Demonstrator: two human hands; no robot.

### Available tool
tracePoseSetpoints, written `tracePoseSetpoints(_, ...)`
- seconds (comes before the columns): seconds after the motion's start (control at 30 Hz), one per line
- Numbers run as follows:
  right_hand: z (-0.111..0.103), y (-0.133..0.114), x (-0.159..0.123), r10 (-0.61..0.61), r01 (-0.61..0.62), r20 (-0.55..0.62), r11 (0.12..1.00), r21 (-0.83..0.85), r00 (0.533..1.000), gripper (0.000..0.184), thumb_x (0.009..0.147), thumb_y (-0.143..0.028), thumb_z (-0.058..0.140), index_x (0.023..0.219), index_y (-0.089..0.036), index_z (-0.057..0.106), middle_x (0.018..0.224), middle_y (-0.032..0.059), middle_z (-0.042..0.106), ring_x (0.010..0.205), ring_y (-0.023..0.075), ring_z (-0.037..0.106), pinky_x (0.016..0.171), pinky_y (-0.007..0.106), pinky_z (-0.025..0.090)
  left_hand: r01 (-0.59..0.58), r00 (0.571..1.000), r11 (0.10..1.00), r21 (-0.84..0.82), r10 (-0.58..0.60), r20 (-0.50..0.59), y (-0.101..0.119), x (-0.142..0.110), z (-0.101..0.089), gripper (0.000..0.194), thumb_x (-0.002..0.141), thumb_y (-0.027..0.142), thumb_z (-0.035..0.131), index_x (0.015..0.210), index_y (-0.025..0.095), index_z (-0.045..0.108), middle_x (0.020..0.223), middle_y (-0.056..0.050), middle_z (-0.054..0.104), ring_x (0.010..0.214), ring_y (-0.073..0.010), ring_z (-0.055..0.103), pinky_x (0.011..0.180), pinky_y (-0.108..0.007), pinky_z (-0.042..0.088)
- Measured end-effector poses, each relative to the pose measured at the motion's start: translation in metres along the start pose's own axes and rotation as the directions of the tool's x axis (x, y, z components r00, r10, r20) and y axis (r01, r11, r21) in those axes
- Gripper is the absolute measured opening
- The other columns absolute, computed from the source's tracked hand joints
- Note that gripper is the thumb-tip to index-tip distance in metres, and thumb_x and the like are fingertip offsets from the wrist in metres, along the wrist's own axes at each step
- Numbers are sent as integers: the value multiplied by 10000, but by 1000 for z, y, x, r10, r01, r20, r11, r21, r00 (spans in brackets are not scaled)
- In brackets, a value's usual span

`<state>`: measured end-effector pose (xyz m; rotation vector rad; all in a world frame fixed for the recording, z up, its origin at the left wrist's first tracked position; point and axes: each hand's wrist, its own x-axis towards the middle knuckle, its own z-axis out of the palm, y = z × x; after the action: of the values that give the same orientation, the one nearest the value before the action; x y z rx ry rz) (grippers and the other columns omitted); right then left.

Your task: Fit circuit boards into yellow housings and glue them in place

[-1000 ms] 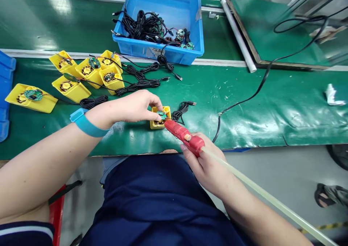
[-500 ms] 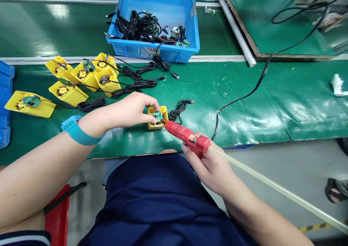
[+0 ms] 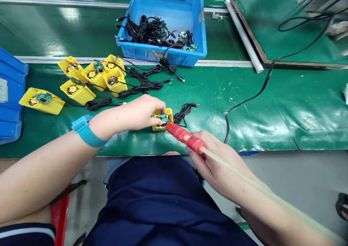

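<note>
My left hand point(image 3: 148, 111) pinches a small green circuit board point(image 3: 164, 118) at the mouth of a yellow plastic housing point(image 3: 169, 111), which sits on the green bench. Wrapped in my right hand point(image 3: 214, 162) is a red hot glue gun point(image 3: 179, 132), its nozzle at the housing's near right edge beside the board. A long translucent glue stick point(image 3: 239, 177) runs out of the gun's back over my forearm. Right of the housing lies a coiled black USB cable point(image 3: 182, 113). Whether glue is coming out cannot be made out.
Several yellow housings point(image 3: 77, 93) with boards and cables stand at the left. Behind them a blue bin point(image 3: 163, 55) holds tangled cables and boards. Another blue bin point(image 3: 12, 104) is at the left edge. The gun's black cord point(image 3: 250, 101) crosses the bench at the right.
The whole view has shifted, so the bench things appear further right. My right hand has turned the glue gun a little; its nozzle stays at the housing. My left hand keeps its pinch.
</note>
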<state>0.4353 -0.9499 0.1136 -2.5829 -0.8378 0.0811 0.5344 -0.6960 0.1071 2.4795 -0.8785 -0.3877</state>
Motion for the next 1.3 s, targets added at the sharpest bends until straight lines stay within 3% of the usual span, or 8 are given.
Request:
tracePoseSetpoints(0.3, -22, 1, 15, -56, 52, 60, 996, 75, 997, 141, 1002, -232, 442, 946, -217, 569, 823, 37, 598, 648, 171, 595, 564, 279, 481, -32, 999, 998, 62, 31, 12, 4, -3, -1, 216, 848, 248, 729, 1041, 149, 728, 1045, -102, 750, 940, -238, 690, 792, -310, 494)
tracePoseSetpoints(0.47, -21, 26, 0, 98, -102, 29, 946, 309, 995, 244, 979, -335, 577, 769, -214, 605, 670, 10, 556, 591, 167, 534, 525, 283, 469, -70, 997, 996, 59, 70, -7, 1, -3, 2, 185, 842, 208, 708, 1022, 170, 727, 1006, -83, 746, 930, -227, 690, 786, -299, 490)
tracePoseSetpoints(0.67, -5, 66, -12, 202, -327, 259, 509, 797, 945, 287, 892, -457, 703, 830, -178, 685, 734, 48, 662, 464, 109, 485, 408, 244, 397, -82, 997, 991, 103, 80, 23, 7, -3, -1, 157, 860, 214, 694, 1007, 164, 716, 989, -89, 733, 898, -227, 679, 768, -299, 480)
tracePoseSetpoints(0.77, 7, 87, -13, 154, -305, 273, 245, 920, 950, 464, 846, -624, 691, 968, -177, 668, 769, 41, 648, 331, 40, 332, 307, 206, 227, -34, 998, 994, 100, 28, 55, 10, -2, -6, 169, 846, 200, 702, 1010, 163, 715, 1018, -98, 737, 909, -233, 686, 773, -296, 486)
tracePoseSetpoints(0.87, 12, 108, -15, 183, -258, 230, 144, 955, 956, 570, 858, -726, 597, 1084, -203, 634, 721, -19, 589, 282, 9, 213, 275, 187, 149, -1, 998, 997, 73, -4, 70, 10, -2, -8, 203, 846, 215, 703, 1044, 168, 710, 1032, -93, 738, 924, -232, 689, 783, -291, 491)
tracePoseSetpoints(1.1, -7, 163, 1, 445, -324, 91, 483, 813, 891, 557, 1060, -573, 323, 1031, -148, 683, 646, -44, 515, 330, 10, 315, 359, 227, 199, -51, 998, 994, 98, 46, 47, 13, -3, -9, 159, 868, 227, 676, 1022, 188, 691, 1006, -76, 716, 910, -225, 676, 771, -294, 498)
tracePoseSetpoints(1.2, -10, 185, 7, 565, -414, -142, 731, 542, 813, 543, 1032, -570, 435, 857, -125, 693, 586, 12, 555, 415, 85, 497, 406, 252, 344, -45, 997, 991, 127, 37, 64, 17, -3, -8, 145, 875, 205, 664, 1014, 185, 699, 1050, -89, 715, 951, -235, 687, 804, -299, 511)
tracePoseSetpoints(1.3, -6, 179, 10, 591, -483, -435, 806, 341, 679, 370, 917, -496, 676, 823, -138, 686, 739, 135, 664, 735, 245, 675, 580, 337, 506, -40, 998, 989, 141, 31, 62, 19, -3, -7, 154, 881, 203, 657, 1029, 193, 702, 1074, -91, 721, 964, -241, 695, 811, -305, 522)
